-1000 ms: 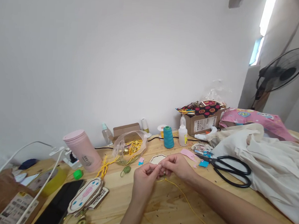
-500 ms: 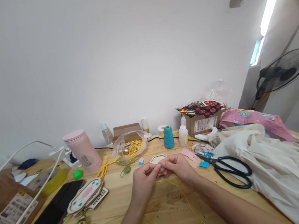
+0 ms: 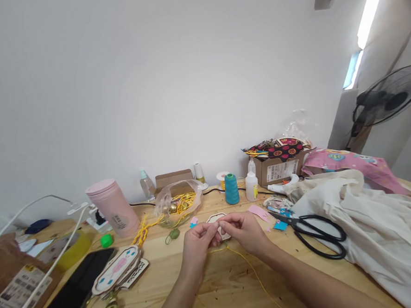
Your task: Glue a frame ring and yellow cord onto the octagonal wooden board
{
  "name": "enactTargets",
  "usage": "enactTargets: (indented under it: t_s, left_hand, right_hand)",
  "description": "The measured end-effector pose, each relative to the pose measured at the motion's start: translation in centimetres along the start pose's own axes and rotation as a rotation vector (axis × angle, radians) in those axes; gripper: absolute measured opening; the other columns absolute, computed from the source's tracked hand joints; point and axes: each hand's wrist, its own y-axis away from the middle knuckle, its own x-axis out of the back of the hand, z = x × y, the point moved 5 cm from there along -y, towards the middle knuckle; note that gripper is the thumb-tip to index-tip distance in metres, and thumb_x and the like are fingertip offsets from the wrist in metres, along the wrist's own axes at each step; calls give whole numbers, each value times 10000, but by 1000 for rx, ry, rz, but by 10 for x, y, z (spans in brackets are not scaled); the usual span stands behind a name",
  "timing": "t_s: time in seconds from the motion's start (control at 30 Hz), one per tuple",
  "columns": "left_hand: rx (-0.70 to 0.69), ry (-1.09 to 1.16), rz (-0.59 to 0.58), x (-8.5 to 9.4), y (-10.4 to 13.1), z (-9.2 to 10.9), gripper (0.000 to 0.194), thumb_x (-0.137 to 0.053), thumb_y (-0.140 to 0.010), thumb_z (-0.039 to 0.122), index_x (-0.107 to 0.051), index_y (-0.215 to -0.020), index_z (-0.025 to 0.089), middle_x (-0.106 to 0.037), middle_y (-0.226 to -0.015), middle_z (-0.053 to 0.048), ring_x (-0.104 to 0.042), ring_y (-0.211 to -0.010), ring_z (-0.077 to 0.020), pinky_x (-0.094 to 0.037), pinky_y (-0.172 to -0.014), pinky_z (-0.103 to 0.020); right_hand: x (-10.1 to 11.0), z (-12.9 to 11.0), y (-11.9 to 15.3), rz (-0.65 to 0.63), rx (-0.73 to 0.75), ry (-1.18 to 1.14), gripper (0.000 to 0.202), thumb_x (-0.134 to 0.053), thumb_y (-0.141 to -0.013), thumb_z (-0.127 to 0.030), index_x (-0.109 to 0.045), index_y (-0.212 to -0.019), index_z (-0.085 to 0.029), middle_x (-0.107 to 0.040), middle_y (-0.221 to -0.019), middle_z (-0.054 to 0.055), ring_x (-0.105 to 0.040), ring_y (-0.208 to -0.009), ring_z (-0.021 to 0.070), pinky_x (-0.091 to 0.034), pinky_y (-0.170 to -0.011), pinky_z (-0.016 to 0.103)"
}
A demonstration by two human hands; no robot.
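My left hand [image 3: 203, 240] and my right hand [image 3: 239, 228] meet fingertip to fingertip over the table. Both are closed in a pinch, and whatever lies between the fingers is too small to make out. Behind and under the fingers is a pale wooden tag [image 3: 216, 216] with a scalloped dark edge, partly hidden by my hands. A yellow cord [image 3: 254, 271] runs from just below the tag toward the bottom right, passing under my right forearm. Small pink and blue paper pieces [image 3: 194, 222] lie left of the tag.
Black-handled scissors [image 3: 321, 233] lie to the right beside white cloth [image 3: 364, 229]. Behind stand a teal thread cone [image 3: 231, 189] and a glue bottle [image 3: 251, 185]. At left are a pink tumbler [image 3: 113, 206], stacked decorated tags [image 3: 116, 269], a phone [image 3: 81, 281] and a bag of yellow cord [image 3: 179, 203].
My left fingers have shifted slightly, and my fingertips stay together. More of the tag's lower part shows between my hands. Objects around them have not moved.
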Motion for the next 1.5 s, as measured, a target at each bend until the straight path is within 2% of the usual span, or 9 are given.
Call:
enactTargets:
  t_s: [0.13, 0.23, 0.47, 0.63, 0.8, 1.07, 1.17, 1.33, 1.5]
  left_hand:
    - [183, 283, -111, -6, 3, -8, 286, -536, -699, 378, -637, -740, 114, -530, -458, 32, -404, -388, -43, -398, -445, -180]
    - [273, 396, -186, -7, 4, -10, 364, -449, -757, 397, -623, -851, 91, -513, -456, 25, -405, -384, -46, -414, -429, -184]
    - [290, 480, -243, -5, 5, -9, 397, -392, -790, 395, -604, -918, 85, -435, -386, 46, -394, -354, -51, -401, -398, -170]
    - [320, 503, -272, -7, 6, -10, 441, -366, -794, 420, -576, -983, 81, -433, -401, 41, -372, -365, -51, -401, -396, -168]
    - [359, 571, -323, -12, 9, -6, 467, -345, -795, 437, -552, -1018, 82, -403, -414, 47, -354, -383, -52, -387, -398, -163]
    - [388, 640, -392, -11, 12, 2, 611, -259, -782, 513, -534, -1038, 31, -491, -543, -12, -416, -455, -71, -415, -432, -186]
    - [432, 630, -433, -12, 14, 2, 679, -253, -755, 559, -574, -979, 5, -513, -550, -37, -442, -459, -82, -402, -410, -187]
    - [535, 449, -514, -20, 20, -10, 747, -247, -717, 613, -639, -850, -8, -461, -376, -19, -404, -317, -81, -315, -313, -182]
    - [591, 287, -483, -25, 22, -23, 709, -272, -703, 621, -654, -818, 35, -482, -364, -15, -394, -298, -69, -329, -319, -175]
  right_hand:
    - [15, 5, -3, 182, -49, 88, 214, -544, -650, -318, -637, -657, -125, -589, -577, 14, -474, -528, 105, -371, -493, 208]
    - [16, 3, -5, 120, -80, 50, 240, -542, -663, -339, -643, -671, -121, -574, -558, 3, -453, -504, 90, -356, -474, 195]
    - [12, -1, -4, 7, 12, 106, 263, -503, -711, -349, -662, -722, -139, -600, -589, 1, -477, -509, 93, -346, -453, 191]
    - [14, 2, -4, 26, 131, 277, 219, -482, -725, -270, -656, -787, -152, -643, -694, 31, -530, -592, 129, -384, -512, 217]
    - [19, -3, -3, 115, 220, 499, 181, -466, -696, -172, -644, -723, -157, -613, -608, 24, -489, -525, 106, -352, -485, 207]
    - [21, 3, -8, 121, -39, -8, 255, -516, -682, -365, -609, -664, -128, -529, -530, -18, -392, -420, 61, -331, -416, 190]
    - [19, -2, -6, 87, -56, -21, 255, -556, -662, -367, -636, -682, -126, -538, -508, -20, -405, -439, 65, -330, -429, 191]
    - [9, -9, 0, 15, -5, -16, 208, -588, -652, -331, -661, -706, -144, -632, -686, 27, -523, -620, 121, -404, -552, 224]
    - [0, -8, 2, -16, 33, 80, 191, -565, -677, -309, -670, -696, -152, -608, -613, 19, -496, -536, 107, -374, -471, 208]
